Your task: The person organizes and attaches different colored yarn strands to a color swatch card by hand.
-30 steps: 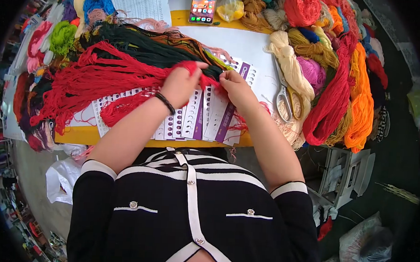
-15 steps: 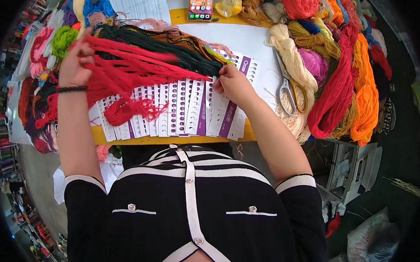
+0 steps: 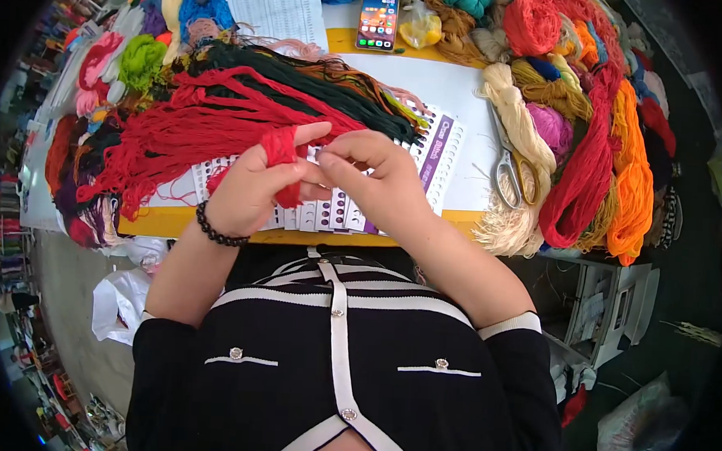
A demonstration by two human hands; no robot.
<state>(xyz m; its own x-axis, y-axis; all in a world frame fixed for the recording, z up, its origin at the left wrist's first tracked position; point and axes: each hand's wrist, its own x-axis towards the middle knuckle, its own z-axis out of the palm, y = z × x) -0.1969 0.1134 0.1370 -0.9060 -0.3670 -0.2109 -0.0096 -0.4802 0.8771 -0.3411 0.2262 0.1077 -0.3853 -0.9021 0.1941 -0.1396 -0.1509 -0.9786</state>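
Observation:
My left hand [image 3: 254,184], with a dark beaded bracelet at the wrist, holds a bundle of red thread [image 3: 280,147] that passes between its fingers. Close beside it, my right hand [image 3: 371,173] has its thumb and fingers pinched near the left fingertips; what is between them is too small to make out. Long red strands [image 3: 164,124] lie spread over the table behind both hands, next to dark green strands [image 3: 334,95]. Under the threads are white punched cards [image 3: 440,160] with purple print, partly covered by the hands.
Scissors [image 3: 504,171] lie on a cream skein [image 3: 522,128] at the right. Red [image 3: 585,171] and orange skeins [image 3: 633,181] hang over the table's right side. A phone [image 3: 377,21], a printed sheet [image 3: 275,10] and a small plastic bag [image 3: 420,28] are at the back.
My left hand has come right and down to the middle, now with red thread in its fingers. My right hand has left the card's thread ends and moved beside it. The view has shifted slightly.

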